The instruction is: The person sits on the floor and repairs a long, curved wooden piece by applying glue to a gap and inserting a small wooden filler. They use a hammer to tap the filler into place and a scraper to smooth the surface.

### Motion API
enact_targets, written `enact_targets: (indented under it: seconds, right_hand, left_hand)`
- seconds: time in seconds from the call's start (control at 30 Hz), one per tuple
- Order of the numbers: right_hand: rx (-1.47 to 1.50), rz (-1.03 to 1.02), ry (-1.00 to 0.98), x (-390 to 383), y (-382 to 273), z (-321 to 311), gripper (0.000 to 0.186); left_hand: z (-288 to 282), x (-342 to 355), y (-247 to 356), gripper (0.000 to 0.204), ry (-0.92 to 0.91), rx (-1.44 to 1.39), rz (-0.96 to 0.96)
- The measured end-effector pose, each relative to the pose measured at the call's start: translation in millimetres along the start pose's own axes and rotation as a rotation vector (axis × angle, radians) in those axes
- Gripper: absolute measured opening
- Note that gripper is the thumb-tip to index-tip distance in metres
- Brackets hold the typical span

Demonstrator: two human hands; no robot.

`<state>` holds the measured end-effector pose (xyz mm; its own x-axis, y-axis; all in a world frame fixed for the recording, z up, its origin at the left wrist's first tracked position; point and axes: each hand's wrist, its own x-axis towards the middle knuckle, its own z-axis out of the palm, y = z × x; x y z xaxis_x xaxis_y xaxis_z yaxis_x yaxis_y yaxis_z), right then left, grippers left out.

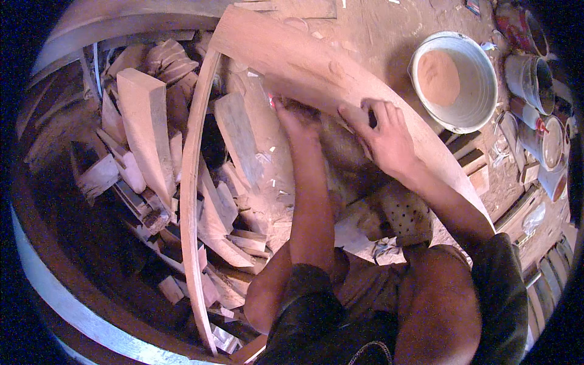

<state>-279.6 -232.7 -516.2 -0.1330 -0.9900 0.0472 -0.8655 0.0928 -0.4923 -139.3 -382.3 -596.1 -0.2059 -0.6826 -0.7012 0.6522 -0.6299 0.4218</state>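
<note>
A broad curved wooden board (292, 45) sweeps from the upper middle down to the right past my legs. My right hand (389, 137) is on its inner edge, thumb and bent fingers closed on the wood. Reaching to the same edge farther left, my left hand (299, 126) is closed beside the board's shaded side. A small red bit shows at its fingertips; what it holds is mostly hidden. A narrow curved wooden strip (190, 201) runs from the board's far end down toward me on the left.
Wood offcuts lie heaped on the left, among them a thick wedge-shaped block (143, 121) and a flat piece (237, 137). A metal bucket (480, 91) with brown powder stands at the upper right. Several cans (529, 82) line the right side. A curved light-blue edge (79, 316) borders the lower left.
</note>
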Motion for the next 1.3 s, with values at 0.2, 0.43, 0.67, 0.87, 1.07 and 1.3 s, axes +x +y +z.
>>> enact_targets:
  seconds: [0.2,0.43,0.67,0.87,1.07,1.3]
  right_hand:
    - [0.031,0.012,-0.010,2,-4,3,0.062]
    - [-0.001,0.030,0.026,14,3,-3,0.063]
    - [0.078,-0.037,-0.006,0,-9,-4,0.062]
    - [0.023,0.022,0.011,17,-3,1,0.061]
    - [0.037,-0.014,-0.028,-1,-6,-2,0.063]
    - [-0.001,0.038,0.020,15,-3,1,0.064]
  left_hand:
    - [-9,9,4,0.043,-0.273,-0.091,-0.099]
    - [7,-3,-2,0.047,0.147,0.043,-0.009]
    - [-10,4,-3,0.067,-0.180,-0.043,0.026]
    - [-6,9,0,0.049,0.098,-0.024,0.013]
    - [-4,7,-5,0.064,-0.122,0.015,0.027]
    - [-4,9,0,0.056,0.056,0.043,-0.007]
